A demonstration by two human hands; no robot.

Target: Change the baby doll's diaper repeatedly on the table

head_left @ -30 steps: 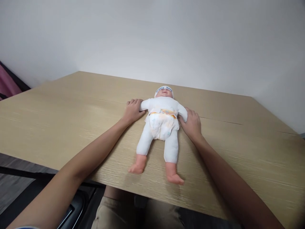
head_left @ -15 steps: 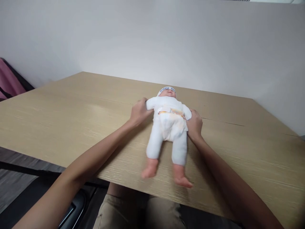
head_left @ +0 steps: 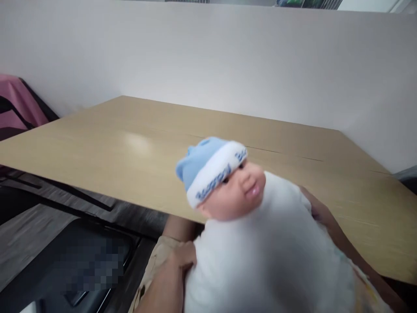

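A baby doll (head_left: 260,252) in a white top and a blue cap with a lettered white brim is close to the camera, tilted with its head to the upper left. Part of a printed diaper shows at the lower right. My left hand (head_left: 186,257) grips the doll's side near the shoulder, its fingers partly behind the white cloth. On the far side, my right hand (head_left: 315,203) holds the doll by the other arm; most of its fingers are hidden. The doll's legs are out of view.
A light wooden table (head_left: 114,143) spreads ahead, with its near edge just behind the doll. Behind it rises a pale wall (head_left: 195,56). At the lower left is a black case-like object (head_left: 42,269), and pink fabric (head_left: 24,93) hangs at the far left.
The doll lay on its back on the table between my hands. Both hands have lifted it off and brought it toward me, turning its head to the left.
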